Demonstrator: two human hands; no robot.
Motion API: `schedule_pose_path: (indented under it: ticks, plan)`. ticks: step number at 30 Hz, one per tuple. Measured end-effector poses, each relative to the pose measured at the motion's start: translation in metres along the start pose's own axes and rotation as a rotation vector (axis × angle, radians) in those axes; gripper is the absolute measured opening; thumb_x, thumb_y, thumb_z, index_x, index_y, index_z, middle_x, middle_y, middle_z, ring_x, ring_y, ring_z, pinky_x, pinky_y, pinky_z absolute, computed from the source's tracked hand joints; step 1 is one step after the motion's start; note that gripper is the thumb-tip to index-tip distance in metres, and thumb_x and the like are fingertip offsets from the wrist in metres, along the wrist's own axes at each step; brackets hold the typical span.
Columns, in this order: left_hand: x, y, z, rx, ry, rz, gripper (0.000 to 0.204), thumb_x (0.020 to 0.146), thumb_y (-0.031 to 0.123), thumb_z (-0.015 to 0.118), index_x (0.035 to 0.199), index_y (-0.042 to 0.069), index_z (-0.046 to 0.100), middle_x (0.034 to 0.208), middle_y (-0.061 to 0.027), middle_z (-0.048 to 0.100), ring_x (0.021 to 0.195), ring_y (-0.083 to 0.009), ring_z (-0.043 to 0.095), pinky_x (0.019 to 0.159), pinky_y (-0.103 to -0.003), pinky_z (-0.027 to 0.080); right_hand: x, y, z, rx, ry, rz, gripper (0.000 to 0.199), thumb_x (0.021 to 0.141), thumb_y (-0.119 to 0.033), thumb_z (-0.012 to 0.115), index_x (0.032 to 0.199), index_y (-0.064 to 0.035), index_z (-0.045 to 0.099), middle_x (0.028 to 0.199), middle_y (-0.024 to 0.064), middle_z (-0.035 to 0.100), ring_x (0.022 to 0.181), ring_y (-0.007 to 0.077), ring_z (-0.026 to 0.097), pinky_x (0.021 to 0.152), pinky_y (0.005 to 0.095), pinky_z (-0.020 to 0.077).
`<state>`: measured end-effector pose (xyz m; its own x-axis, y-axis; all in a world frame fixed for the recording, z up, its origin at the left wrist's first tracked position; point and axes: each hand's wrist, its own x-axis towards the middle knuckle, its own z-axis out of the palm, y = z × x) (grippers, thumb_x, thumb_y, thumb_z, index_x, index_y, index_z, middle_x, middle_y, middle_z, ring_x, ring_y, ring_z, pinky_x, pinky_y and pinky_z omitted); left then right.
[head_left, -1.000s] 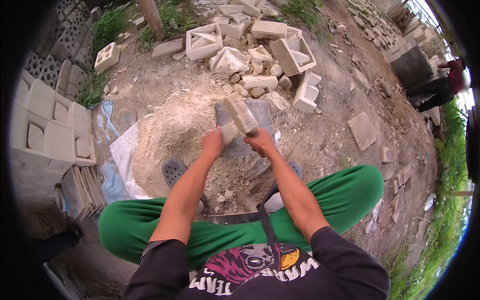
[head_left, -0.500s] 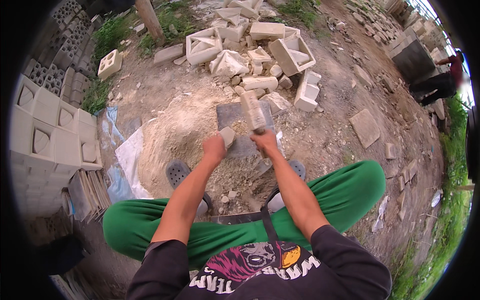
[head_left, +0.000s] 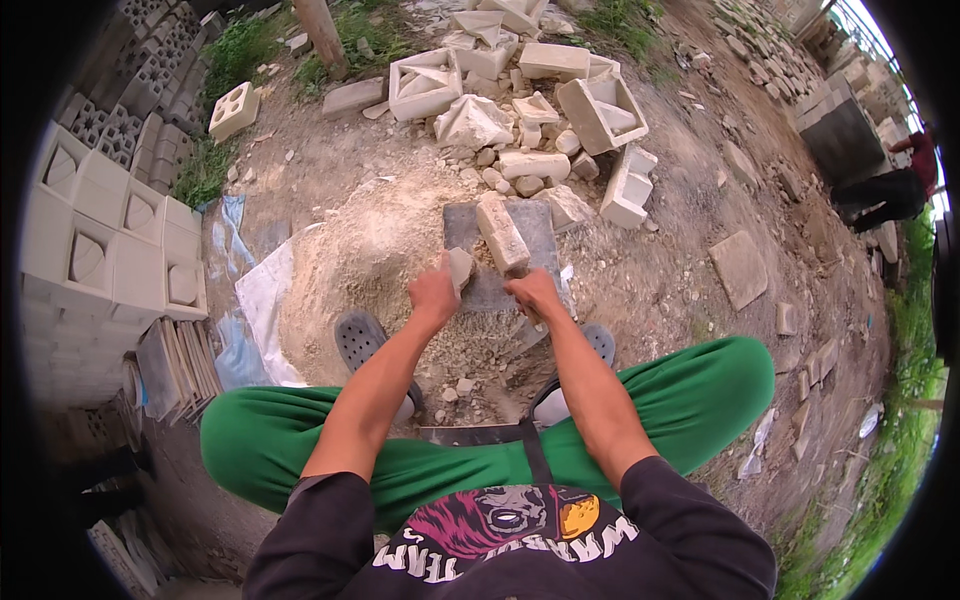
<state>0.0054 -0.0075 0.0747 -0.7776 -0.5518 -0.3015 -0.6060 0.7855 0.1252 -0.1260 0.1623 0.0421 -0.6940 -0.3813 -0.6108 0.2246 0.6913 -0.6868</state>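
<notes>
The right hand (head_left: 533, 290) is closed around the handle of a mallet with a pale, dust-coated, brick-shaped head (head_left: 502, 232). The left hand (head_left: 433, 295) is curled about a small, angular, cream-coloured chunk of masonry (head_left: 461, 266), whose free side is exposed toward the mallet head. Both are held over a flat, square, dark grey slab (head_left: 541, 236); whether the chunk or the mallet head touches it cannot be told.

The chunk is judged to be light enough for one hand, stiff but brittle, with a chalky surface made slippery by dust; it is best gripped by its outer side, with fingers clear of the face toward the mallet. The mallet is judged to be head-heavy, and a firm grip on the handle is called for. The material of its head is obscured by dust.

Beside the slab, a low mound of granular, cream-coloured rubble (head_left: 355, 230) is spread against a crumpled white sheet (head_left: 264, 290). Beyond the slab, a heap of broken, sharp-edged, cream-coloured hollow blocks (head_left: 472, 122) is seen. At left, whole pale blocks with recessed curved faces (head_left: 140, 250) are stacked above thin, leaning boards (head_left: 182, 372).
</notes>
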Motion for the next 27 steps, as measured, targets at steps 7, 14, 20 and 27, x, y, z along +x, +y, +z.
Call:
schedule_pose_path:
  ticks: [7,14,20,27]
  plan:
    - [0.003,-0.015,0.008,-0.037,0.065,0.033,0.063,0.081,0.020,0.070,0.141,0.010,0.051,0.104,-0.0155,0.064,0.094,-0.0335,0.067,0.075,-0.048,0.053,-0.009,-0.020,0.013,0.074,0.078,-0.232,0.032,0.071,-0.029,0.077,0.078,0.0013,0.071,0.064,0.0131,0.068,0.057,0.0196,0.068,0.054,0.0368,0.0525]
    - [0.011,-0.002,0.004,-0.114,0.069,0.078,0.053,0.085,0.016,0.067,0.136,0.009,0.055,0.103,-0.0165,0.064,0.093,-0.0352,0.067,0.075,-0.048,0.054,0.014,0.024,0.026,-0.119,0.058,-0.229,0.029,0.071,-0.026,0.076,0.083,0.0012,0.074,0.068,0.0149,0.070,0.059,0.0217,0.069,0.057,0.0372,0.0528]
    - [0.023,-0.026,0.035,-0.181,0.120,-0.040,0.029,0.100,0.022,0.050,0.114,0.002,0.066,0.104,-0.0182,0.065,0.094,-0.0358,0.068,0.076,-0.048,0.054,-0.018,-0.045,0.021,-0.071,-0.024,-0.121,0.030,0.073,-0.024,0.075,0.086,0.0027,0.073,0.068,0.0130,0.070,0.057,0.0220,0.068,0.055,0.0358,0.0520]
    - [0.021,-0.003,0.009,-0.158,0.083,0.010,0.032,0.103,0.021,0.043,0.106,0.002,0.069,0.107,-0.0188,0.065,0.095,-0.0355,0.068,0.078,-0.047,0.055,0.007,-0.030,0.026,0.040,-0.036,-0.215,0.021,0.075,-0.019,0.073,0.079,0.0008,0.067,0.060,0.0070,0.062,0.050,0.0176,0.062,0.047,0.0331,0.0490]
